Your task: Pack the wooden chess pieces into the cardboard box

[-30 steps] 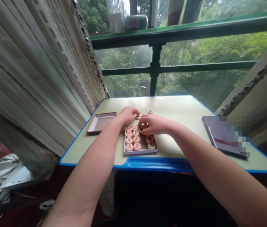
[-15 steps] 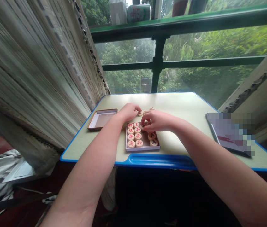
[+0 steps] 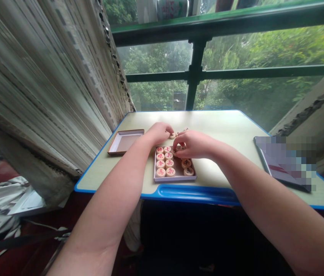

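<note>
A shallow white box [image 3: 175,178] sits near the front edge of the table [image 3: 225,130], holding several round wooden chess pieces [image 3: 164,164] with red and black characters. My right hand [image 3: 193,144] hovers over the box's far right part, fingers pinched on a chess piece. My left hand [image 3: 158,133] rests on the table just behind the box, fingers curled beside a loose piece [image 3: 173,135]; whether it grips that piece is unclear.
The box lid [image 3: 125,141] lies open side up at the left. A blurred-out flat object [image 3: 285,161] lies at the right edge. A curtain [image 3: 49,84] hangs at the left, and a green window rail [image 3: 222,19] carries a can.
Both hands stay at the box's far end with only small finger shifts. The head view has drifted, so the table sits slightly higher and further right.
</note>
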{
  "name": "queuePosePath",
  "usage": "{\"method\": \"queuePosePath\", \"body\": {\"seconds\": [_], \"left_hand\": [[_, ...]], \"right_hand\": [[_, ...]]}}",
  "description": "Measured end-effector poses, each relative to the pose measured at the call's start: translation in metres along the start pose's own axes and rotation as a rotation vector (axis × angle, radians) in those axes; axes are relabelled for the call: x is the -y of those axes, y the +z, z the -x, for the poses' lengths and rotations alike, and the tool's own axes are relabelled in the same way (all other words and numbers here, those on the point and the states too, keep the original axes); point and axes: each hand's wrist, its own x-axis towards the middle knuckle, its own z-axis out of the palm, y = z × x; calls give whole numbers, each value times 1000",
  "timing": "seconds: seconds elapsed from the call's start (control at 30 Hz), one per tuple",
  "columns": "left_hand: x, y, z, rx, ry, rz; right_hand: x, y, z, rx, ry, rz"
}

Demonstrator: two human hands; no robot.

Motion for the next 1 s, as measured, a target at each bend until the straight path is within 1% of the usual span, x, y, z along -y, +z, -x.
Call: {"method": "queuePosePath", "body": {"seconds": [0.2,0.43,0.53,0.7,1.0], "left_hand": [[0,0,-1,7,10,-29],[0,0,-1,20,-2,-40],[0,-1,-1,13,10,-51],[0,-1,0,15,24,-65],[-1,0,0,10,27,-43]], "right_hand": [[-2,4,-1,-53,-47,46],[-2,2,0,-24,-50,4],[-3,4,-1,-35,-60,17],[-6,5,-1,-55,-52,41],[-5,0,0,-27,-12,17]]}}
